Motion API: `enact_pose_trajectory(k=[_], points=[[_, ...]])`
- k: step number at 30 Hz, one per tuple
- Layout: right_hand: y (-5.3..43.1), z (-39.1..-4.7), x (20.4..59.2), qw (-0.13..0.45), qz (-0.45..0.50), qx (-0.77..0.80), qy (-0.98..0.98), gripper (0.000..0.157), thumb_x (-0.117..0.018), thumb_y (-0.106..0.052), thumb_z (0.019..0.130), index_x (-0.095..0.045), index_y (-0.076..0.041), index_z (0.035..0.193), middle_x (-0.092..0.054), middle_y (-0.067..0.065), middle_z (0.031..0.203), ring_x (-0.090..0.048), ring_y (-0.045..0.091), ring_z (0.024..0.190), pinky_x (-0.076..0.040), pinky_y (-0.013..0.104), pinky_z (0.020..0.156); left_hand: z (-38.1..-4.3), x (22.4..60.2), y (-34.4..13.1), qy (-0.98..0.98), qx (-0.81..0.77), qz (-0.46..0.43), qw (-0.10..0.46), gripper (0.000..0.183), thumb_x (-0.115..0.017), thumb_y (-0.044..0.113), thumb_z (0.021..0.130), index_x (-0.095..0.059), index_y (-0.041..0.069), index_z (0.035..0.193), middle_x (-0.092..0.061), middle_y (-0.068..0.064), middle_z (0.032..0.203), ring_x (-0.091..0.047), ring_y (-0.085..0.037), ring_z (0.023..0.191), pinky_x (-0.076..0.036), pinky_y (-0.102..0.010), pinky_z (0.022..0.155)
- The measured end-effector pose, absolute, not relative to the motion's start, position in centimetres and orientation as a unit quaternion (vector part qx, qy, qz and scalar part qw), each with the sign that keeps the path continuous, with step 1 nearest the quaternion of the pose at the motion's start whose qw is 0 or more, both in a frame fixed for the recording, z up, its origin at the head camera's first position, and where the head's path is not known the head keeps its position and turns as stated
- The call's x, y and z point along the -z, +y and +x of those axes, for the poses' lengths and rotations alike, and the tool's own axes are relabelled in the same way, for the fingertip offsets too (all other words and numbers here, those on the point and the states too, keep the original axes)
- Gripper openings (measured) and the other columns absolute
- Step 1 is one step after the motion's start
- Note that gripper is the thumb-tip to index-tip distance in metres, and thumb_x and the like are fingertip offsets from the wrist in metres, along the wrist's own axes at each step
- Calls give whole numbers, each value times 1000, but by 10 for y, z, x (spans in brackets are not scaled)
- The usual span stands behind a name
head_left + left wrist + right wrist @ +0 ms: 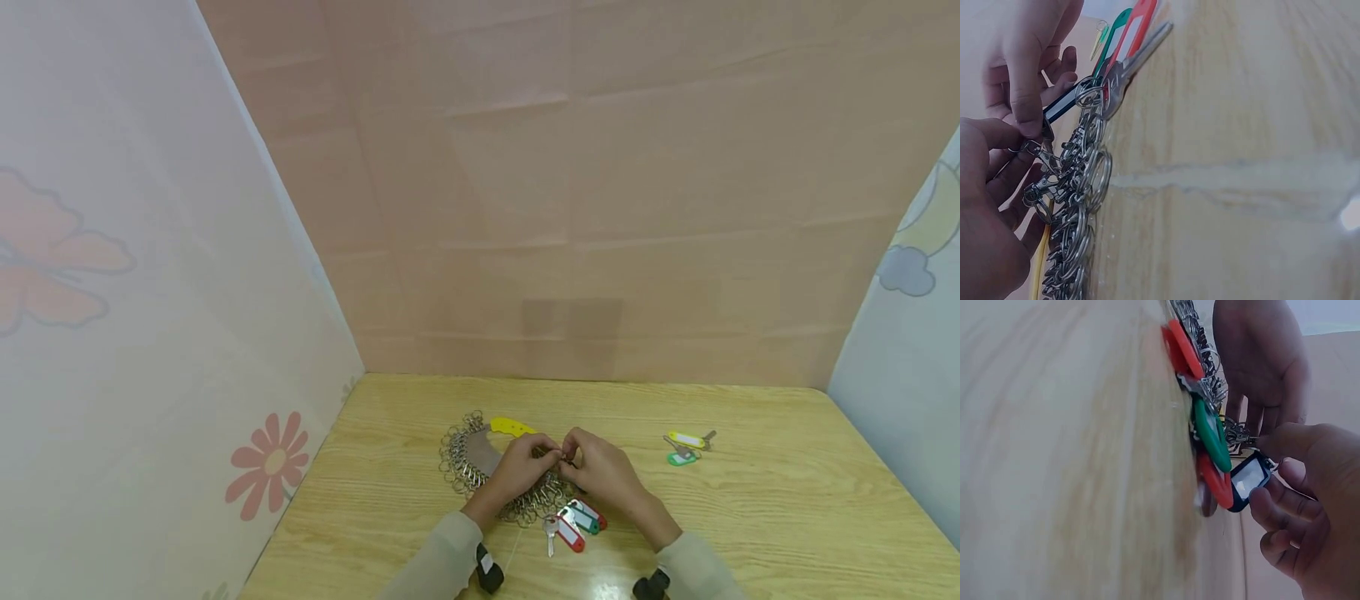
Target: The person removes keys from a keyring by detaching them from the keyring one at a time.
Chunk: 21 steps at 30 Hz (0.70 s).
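A large curved metal key holder [481, 452] with a yellow handle [512, 427] lies on the table, its edge lined with small snap clasps and rings. My left hand [521, 467] reaches over it and pinches a metal clasp [1044, 154] at its edge. From the right, my right hand [606, 475] meets it and pinches the ring end of a black key tag [1251, 480] at that clasp. Fingertips of both hands nearly meet there. Red and green key tags [572, 534] with keys hang from the holder's near right edge. Fingers partly hide the ring.
On the right of the wooden table [787, 500] lie a yellow key tag [686, 439] and a green key tag [682, 458] with keys. A beige cloth backdrop stands behind, and pale printed panels rise on both sides.
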State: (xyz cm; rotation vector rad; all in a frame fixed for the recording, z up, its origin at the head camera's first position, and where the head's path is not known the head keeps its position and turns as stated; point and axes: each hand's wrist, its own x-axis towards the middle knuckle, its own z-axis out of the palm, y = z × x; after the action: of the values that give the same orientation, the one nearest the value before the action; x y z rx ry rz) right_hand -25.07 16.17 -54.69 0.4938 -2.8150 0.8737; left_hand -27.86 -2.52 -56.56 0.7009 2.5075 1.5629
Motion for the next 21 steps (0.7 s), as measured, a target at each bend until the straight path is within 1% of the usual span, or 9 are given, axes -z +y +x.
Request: enact_pose_trajectory(k=[5, 8, 11, 15, 21], points=[[160, -250, 547, 92, 149, -267, -947, 21, -78, -30, 84, -57, -25, 85, -50, -12, 68, -36, 1, 46, -28, 21, 42, -279, 565, -25, 820, -521, 231, 52, 18, -60, 32, 99, -74, 21, 102, -70, 8, 101, -59, -2, 85, -50, -22, 74], [160, -248, 547, 113, 150, -255, -949, 21, -78, -30, 83, -58, -27, 81, -51, -13, 72, -33, 1, 46, -26, 21, 42, -278, 565, -25, 818, -524, 230, 55, 16, -60, 31, 100, -73, 22, 103, -69, 8, 101, -59, -3, 82, -50, -21, 72], [159, -246, 546, 140, 162, -241, -947, 19, -78, -27, 82, -59, -26, 80, -55, -13, 80, -32, 1, 47, -27, 20, 43, -278, 565, -25, 817, -527, 228, 56, 16, -59, 30, 100, -72, 22, 102, -69, 8, 100, -57, -3, 74, -49, -21, 67], [159, -246, 547, 166, 173, -230, -943, 18, -77, -22, 82, -59, -24, 81, -55, -10, 85, -34, 0, 50, -30, 19, 45, -279, 565, -24, 817, -528, 225, 54, 14, -59, 30, 100, -72, 23, 101, -68, 8, 98, -54, -2, 66, -48, -21, 62], [157, -247, 547, 181, 183, -223, -940, 18, -75, -17, 81, -59, -23, 78, -57, -9, 88, -39, -2, 54, -34, 18, 48, -279, 565, -24, 816, -531, 224, 49, 14, -60, 28, 100, -72, 21, 101, -69, 7, 97, -52, -2, 63, -47, -21, 59]])
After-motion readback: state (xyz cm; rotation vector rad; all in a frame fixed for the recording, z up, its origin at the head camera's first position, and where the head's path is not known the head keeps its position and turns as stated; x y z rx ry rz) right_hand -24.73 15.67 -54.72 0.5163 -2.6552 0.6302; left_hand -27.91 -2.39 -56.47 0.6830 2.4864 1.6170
